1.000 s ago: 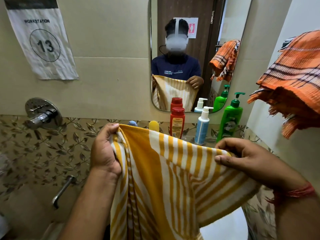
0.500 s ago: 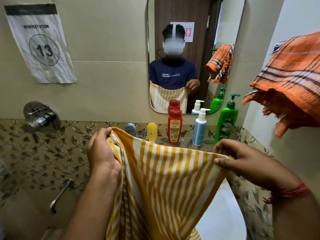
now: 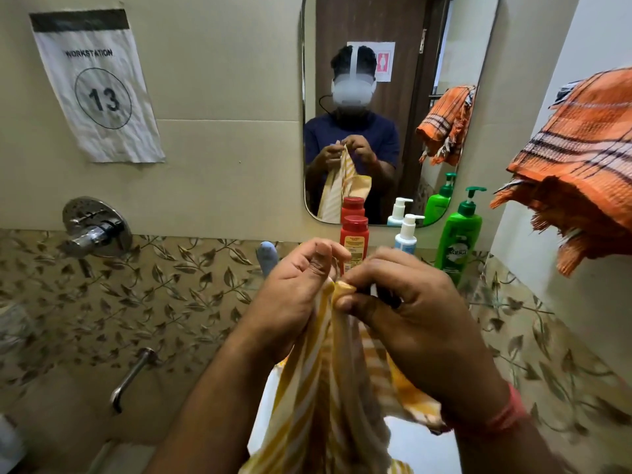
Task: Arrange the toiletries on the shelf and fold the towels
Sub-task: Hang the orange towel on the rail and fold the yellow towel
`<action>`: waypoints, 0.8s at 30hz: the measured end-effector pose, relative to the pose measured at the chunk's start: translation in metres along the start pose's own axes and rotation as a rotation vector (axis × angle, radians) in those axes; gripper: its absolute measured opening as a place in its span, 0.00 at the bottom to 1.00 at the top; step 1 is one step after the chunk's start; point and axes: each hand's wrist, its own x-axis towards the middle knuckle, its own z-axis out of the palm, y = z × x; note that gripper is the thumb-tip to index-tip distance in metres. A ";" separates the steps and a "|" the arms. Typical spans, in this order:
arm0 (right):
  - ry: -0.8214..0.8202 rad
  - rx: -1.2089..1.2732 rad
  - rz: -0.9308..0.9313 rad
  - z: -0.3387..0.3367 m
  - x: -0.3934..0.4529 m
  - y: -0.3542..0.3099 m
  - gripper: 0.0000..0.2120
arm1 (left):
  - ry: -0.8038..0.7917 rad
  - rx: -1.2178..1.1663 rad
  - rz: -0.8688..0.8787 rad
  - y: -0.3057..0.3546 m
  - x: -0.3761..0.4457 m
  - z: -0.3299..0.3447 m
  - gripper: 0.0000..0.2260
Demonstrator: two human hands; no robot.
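Left hand (image 3: 301,295) curled, pinching one top corner of the yellow striped towel (image 3: 328,398); right hand (image 3: 403,313) pinching the other corner, knuckles nearly touching. Towel hanging doubled between the forearms, in front of the shelf. Behind the hands, left to right: blue bottle (image 3: 267,256), red bottle (image 3: 355,239), white pump bottle (image 3: 407,234), green pump bottle (image 3: 460,234). Orange checked towel (image 3: 581,159) hanging at far right.
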 end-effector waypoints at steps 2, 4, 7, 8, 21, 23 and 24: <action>0.076 -0.037 0.052 0.010 0.002 0.000 0.02 | -0.004 -0.037 -0.009 0.001 -0.002 -0.001 0.15; 0.143 0.078 0.136 0.018 0.002 0.003 0.02 | -0.017 -0.077 -0.017 -0.001 -0.006 0.001 0.13; 0.284 0.115 0.224 0.029 -0.001 0.009 0.05 | -0.017 -0.091 0.023 -0.006 -0.012 0.001 0.11; 0.311 0.138 0.264 0.032 -0.002 0.011 0.05 | 0.018 -0.083 0.040 -0.008 -0.013 0.000 0.11; 0.319 0.253 0.412 0.045 -0.009 0.015 0.08 | 0.150 0.231 0.147 -0.011 -0.026 0.000 0.10; 0.234 0.155 0.371 0.041 -0.008 0.017 0.08 | 0.125 0.245 0.143 -0.012 -0.027 -0.002 0.11; 0.179 0.097 0.349 0.038 -0.008 0.019 0.08 | 0.108 0.279 0.145 -0.013 -0.027 -0.003 0.10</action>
